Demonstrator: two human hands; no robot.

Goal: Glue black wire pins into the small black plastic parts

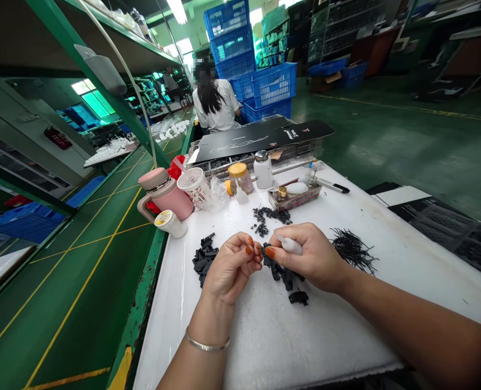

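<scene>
My left hand (229,271) is closed in a pinch near the middle of the white table (248,346); what its fingertips hold is too small to make out. Close against it, my right hand (319,257) grips a small white squeeze bottle (292,246). A small black plastic part (266,253) shows between the two hands, at the right thumb and fingertips. Below the right hand lies a pile of black plastic parts (285,277), partly hidden by it. Another pile of black parts (205,259) sits left of my left hand. Small black rings (271,216) are scattered beyond the hands.
Thin black rods (353,249) lie right of my right hand. Along the back stand a pink mug (171,195), a plastic cup (195,189), a white bottle (263,172), a small box (295,197) and a knife (333,186). A person (218,103) sits beyond, beside blue crates (273,86).
</scene>
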